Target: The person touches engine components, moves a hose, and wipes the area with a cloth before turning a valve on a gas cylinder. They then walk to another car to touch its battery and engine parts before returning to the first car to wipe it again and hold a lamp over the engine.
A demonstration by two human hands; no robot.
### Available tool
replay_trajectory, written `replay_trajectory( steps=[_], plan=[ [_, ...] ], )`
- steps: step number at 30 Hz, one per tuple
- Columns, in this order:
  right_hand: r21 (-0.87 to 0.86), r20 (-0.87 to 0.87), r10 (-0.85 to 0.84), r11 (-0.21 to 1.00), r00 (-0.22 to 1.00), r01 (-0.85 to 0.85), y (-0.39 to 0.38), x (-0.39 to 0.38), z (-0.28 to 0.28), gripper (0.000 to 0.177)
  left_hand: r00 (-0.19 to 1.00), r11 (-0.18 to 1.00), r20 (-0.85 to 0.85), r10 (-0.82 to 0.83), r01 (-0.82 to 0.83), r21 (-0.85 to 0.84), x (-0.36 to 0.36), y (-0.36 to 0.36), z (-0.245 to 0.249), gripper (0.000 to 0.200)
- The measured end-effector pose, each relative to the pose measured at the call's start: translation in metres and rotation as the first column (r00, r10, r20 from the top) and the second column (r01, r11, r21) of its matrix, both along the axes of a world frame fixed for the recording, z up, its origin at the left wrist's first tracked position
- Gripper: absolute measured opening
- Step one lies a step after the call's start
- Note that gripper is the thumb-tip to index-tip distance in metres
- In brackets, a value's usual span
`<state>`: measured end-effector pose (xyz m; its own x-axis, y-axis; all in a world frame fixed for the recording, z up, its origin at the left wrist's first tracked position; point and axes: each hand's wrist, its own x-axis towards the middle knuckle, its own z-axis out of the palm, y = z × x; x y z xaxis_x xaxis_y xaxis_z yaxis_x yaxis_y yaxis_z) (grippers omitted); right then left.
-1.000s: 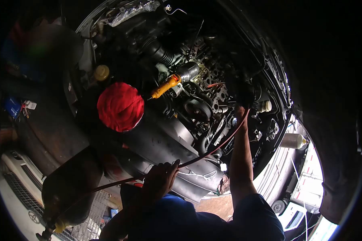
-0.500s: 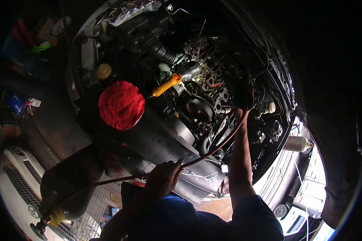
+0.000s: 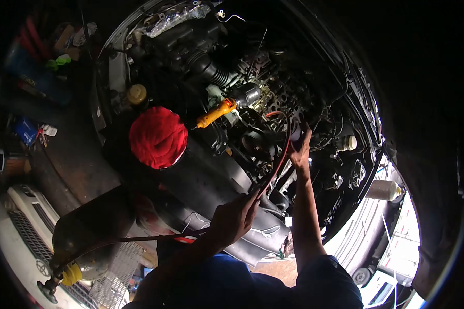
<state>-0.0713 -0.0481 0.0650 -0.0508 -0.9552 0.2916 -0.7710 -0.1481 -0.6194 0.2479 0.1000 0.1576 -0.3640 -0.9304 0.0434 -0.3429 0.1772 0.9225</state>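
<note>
A yellow work lamp lies over the engine at upper centre, with a round red cloth shape left of centre and a dark cylinder at lower left. The reddish hose runs from the lower left, past the left hand, and curves up to the engine. That hand, low at centre, bends its fingers round the hose; the right hand reaches up, arm nearly straight, its grip too dark to tell.
</note>
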Motion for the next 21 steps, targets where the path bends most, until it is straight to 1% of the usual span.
replay_trajectory(
  steps=[1, 4, 5, 7, 8, 9, 11, 12, 15, 16, 17, 19, 20, 21],
  plan=[
    [0.014, 0.109, 0.004, 1.000, 0.994, -0.005, 0.000, -0.007, -0.006, 0.080, 1.000, 1.000, 0.000, -0.001, 0.001, 0.013, 0.001, 0.000, -0.001, 0.048],
    [0.024, 0.340, 0.054, 0.998, 0.939, -0.066, -0.011, -0.020, -0.014, 0.079, 0.999, 0.999, 0.014, -0.035, 0.035, 0.016, 0.000, 0.003, -0.010, 0.048],
    [0.124, 0.344, -0.013, 0.992, 0.939, -0.032, -0.015, -0.022, -0.016, 0.078, 0.998, 0.999, 0.023, -0.053, 0.053, 0.009, -0.001, 0.005, -0.012, 0.049],
    [0.065, 0.049, -0.016, 0.998, 0.999, 0.013, -0.033, -0.028, -0.036, 0.079, 0.998, 0.998, 0.008, -0.068, 0.068, 0.013, -0.003, 0.006, -0.010, 0.049],
    [0.084, -0.064, -0.108, 0.990, 0.992, 0.113, -0.044, -0.040, -0.073, 0.085, 0.997, 0.997, 0.001, -0.076, 0.076, 0.013, -0.004, 0.006, -0.009, 0.050],
    [0.004, -0.324, 0.033, 0.999, 0.946, -0.033, -0.061, -0.077, -0.130, 0.089, 0.996, 0.996, 0.014, -0.093, 0.093, 0.016, -0.005, 0.007, -0.009, 0.051],
    [0.207, -0.291, 0.194, 0.969, 0.937, -0.137, -0.081, -0.051, -0.098, 0.090, 0.993, 0.994, 0.042, -0.113, 0.112, 0.021, -0.006, 0.007, -0.010, 0.052],
    [-0.114, -0.292, 0.314, 0.926, 0.903, -0.359, -0.085, -0.058, -0.113, 0.077, 0.994, 0.994, 0.028, -0.106, 0.106, 0.001, -0.006, 0.009, -0.015, 0.054],
    [-0.020, -0.223, 0.457, 0.881, 0.861, -0.473, -0.105, -0.085, -0.146, 0.065, 0.996, 0.997, 0.042, -0.078, 0.079, -0.016, -0.003, 0.009, -0.018, 0.055],
    [0.012, -0.196, 0.503, 0.860, 0.842, -0.510, -0.111, -0.096, -0.159, 0.062, 0.999, 0.998, 0.038, -0.039, 0.041, -0.044, -0.003, 0.008, -0.019, 0.052],
    [0.045, -0.167, 0.544, 0.837, 0.822, -0.545, -0.115, -0.094, -0.160, 0.058, 0.997, 0.998, 0.034, -0.065, 0.065, -0.016, -0.002, 0.007, -0.020, 0.053],
    [0.106, -0.057, 0.449, 0.891, 0.892, -0.441, -0.112, -0.086, -0.156, 0.057, 0.991, 0.991, 0.020, -0.131, 0.131, 0.041, -0.003, 0.006, -0.022, 0.055],
    [0.149, 0.015, 0.293, 0.945, 0.956, -0.292, -0.104, -0.058, -0.118, 0.061, 0.989, 0.988, 0.030, -0.144, 0.142, 0.056, -0.004, 0.008, -0.022, 0.055],
    [0.201, 0.076, 0.123, 0.970, 0.989, -0.136, -0.098, -0.036, -0.093, 0.066, 0.987, 0.986, 0.037, -0.158, 0.155, 0.068, -0.007, 0.012, -0.021, 0.055]
  ],
)
